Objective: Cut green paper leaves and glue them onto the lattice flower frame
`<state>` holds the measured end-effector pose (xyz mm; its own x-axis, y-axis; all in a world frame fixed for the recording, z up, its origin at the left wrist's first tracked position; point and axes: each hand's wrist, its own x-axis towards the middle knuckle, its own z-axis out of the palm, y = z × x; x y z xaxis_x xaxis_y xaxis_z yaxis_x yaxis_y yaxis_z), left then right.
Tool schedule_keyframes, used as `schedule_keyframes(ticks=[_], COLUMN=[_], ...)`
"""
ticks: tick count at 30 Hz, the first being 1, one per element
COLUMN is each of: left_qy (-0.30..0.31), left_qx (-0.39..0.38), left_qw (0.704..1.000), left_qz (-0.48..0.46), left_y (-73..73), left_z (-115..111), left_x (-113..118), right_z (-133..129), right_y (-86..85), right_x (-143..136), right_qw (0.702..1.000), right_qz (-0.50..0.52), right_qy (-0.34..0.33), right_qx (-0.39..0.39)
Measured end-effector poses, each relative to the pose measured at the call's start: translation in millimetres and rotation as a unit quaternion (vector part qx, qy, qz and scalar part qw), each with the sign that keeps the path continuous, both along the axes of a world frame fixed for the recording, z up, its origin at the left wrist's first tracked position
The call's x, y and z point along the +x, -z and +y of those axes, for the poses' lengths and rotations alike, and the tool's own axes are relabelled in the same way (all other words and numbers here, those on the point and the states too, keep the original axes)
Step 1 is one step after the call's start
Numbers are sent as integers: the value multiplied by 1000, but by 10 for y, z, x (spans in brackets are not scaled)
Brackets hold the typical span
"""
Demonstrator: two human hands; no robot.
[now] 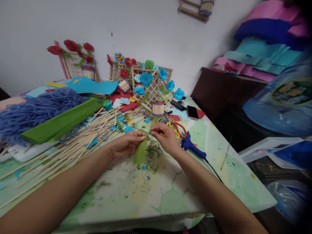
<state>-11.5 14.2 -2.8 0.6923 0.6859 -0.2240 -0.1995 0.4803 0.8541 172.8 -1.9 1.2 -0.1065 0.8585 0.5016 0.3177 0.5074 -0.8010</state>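
Observation:
My left hand (129, 143) pinches a strip of green crepe paper (140, 153), which hangs below its fingertips. Close beside it, my right hand (166, 136) has thumb and forefinger closed at the strip's upper end, on a thin stem-like piece too small to make out well. Under both hands lie thin green paper scraps (154, 154) on the patterned tablecloth (170, 195). Scissors with red and yellow handles (180, 130) and a blue glue gun (193, 147) rest just right of my right hand.
Wooden sticks (80, 144), a green crepe paper roll (65, 120) and blue yarn (41, 109) spread across the left. A stick lattice with blue paper flowers (154, 89) stands at the back, near a phone (192, 112). A large water bottle (280, 97) is beyond the right edge.

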Motion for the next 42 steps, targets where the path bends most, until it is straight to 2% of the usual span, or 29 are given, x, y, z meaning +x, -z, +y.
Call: schedule_keyframes(ticks=[4, 7, 9, 11, 14, 17, 21, 24, 29, 31, 35, 38, 42], left_qy=[-87, -141, -163, -174, -169, -164, -157, -149, -152, -145, -135, -136, -140], left_qx=[37, 62, 69, 63, 36, 20, 19, 26, 37, 43, 63, 71, 61], left_qw=[993, 983, 978, 976, 977, 977, 979, 983, 985, 986, 986, 986, 986], left_qz=[70, 98, 107, 115, 127, 134, 130, 103, 76, 76, 71, 61, 65], left_y=[10, 48, 60, 53, 32, 34, 75, 100, 111, 117, 144, 157, 130], left_z=[38, 68, 66, 44, 0, -16, -1, 6, 7, 10, 23, 33, 28], left_x=[21, 50, 70, 87, 104, 110, 112, 111, 112, 111, 105, 101, 105], right_z=[-53, -152, -237, -323, -435, -496, -437, -280, 55, 158, 244, 196, 6], right_y=[41, 22, 5, 4, 36, 63, 19, -48, -137, -160, -173, -179, -249], right_x=[353, 711, 949, 1156, 1367, 1418, 1219, 964, 681, 660, 711, 767, 865], right_qw=[996, 971, 929, 876, 828, 815, 814, 820, 810, 808, 827, 836, 830], right_qz=[-55, -161, -278, -366, -411, -419, -446, -474, -499, -493, -445, -430, -430], right_qy=[73, 165, 238, 314, 369, 368, 360, 315, 276, 278, 273, 265, 281], right_qx=[15, 60, 55, 8, -95, -156, -90, -59, -138, -165, -210, -215, -218])
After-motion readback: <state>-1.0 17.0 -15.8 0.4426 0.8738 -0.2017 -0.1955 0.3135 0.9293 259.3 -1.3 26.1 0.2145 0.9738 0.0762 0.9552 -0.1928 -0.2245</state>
